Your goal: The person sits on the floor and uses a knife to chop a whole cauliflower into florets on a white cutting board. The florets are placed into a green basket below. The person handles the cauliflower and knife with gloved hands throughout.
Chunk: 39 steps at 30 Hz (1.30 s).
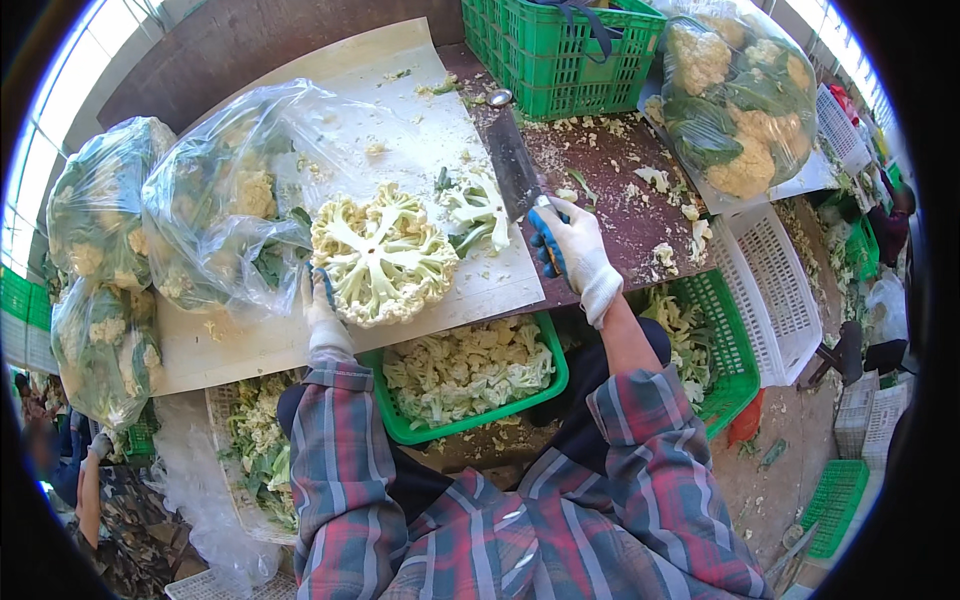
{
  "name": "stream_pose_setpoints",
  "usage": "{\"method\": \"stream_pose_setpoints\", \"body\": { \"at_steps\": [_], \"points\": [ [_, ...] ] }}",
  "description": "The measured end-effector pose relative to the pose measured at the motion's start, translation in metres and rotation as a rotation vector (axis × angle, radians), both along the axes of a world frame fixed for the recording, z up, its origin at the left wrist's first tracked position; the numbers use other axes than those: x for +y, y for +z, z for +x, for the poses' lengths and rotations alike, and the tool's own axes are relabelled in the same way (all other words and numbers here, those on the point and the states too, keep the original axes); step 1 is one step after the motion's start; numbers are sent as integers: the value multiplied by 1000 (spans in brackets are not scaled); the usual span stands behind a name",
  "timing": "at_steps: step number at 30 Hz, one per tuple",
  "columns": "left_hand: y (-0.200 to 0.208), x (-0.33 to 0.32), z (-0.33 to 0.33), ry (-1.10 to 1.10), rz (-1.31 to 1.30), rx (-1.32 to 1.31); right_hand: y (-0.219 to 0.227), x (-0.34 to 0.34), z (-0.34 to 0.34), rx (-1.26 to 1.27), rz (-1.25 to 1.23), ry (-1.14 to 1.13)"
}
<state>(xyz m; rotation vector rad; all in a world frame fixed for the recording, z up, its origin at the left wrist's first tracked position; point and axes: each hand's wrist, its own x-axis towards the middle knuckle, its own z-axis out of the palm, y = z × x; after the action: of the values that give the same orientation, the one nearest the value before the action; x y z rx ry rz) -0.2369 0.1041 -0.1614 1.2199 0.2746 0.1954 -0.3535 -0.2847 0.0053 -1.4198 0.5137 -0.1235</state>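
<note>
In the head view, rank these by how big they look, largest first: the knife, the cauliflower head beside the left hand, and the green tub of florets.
1. Green tub
2. Cauliflower head
3. Knife

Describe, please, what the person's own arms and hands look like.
The left hand and right hand wear white gloves with blue on the palm side. The plaid sleeves, folded back, mix grey and red with pale stripes; the right forearm shows bare between sleeve and glove.
</note>
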Motion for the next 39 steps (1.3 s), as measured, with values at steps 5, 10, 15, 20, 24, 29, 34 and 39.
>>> {"method": "stream_pose_setpoints", "body": {
  "at_steps": [5, 10, 15, 20, 24, 29, 34, 39],
  "points": [
    [-16, 28, 5, 180, 48, -10, -21, 10, -15, 106, -26, 151],
    [63, -44, -44, 410, 798, -247, -45, -13, -30, 71, -106, -18],
    [137, -179, -95, -328, 1177, -697, -44, -38, -40, 58, 48, -114],
    [119, -259, -31, -470, 1609, -1, -37, -30, -52, 46, 65, -149],
    [120, -300, -5, -662, 1727, 161, -33, -38, -55, -65, 121, -223],
    [126, -299, -19, -724, 1574, 174, -6, -30, -64, -174, 245, -282],
    [83, -302, -100, -680, 1483, -259, 9, -23, -79, -294, 273, -329],
    [62, -343, -146, -701, 1203, -545, 21, -33, -103, -405, 198, -356]
  ]
}}
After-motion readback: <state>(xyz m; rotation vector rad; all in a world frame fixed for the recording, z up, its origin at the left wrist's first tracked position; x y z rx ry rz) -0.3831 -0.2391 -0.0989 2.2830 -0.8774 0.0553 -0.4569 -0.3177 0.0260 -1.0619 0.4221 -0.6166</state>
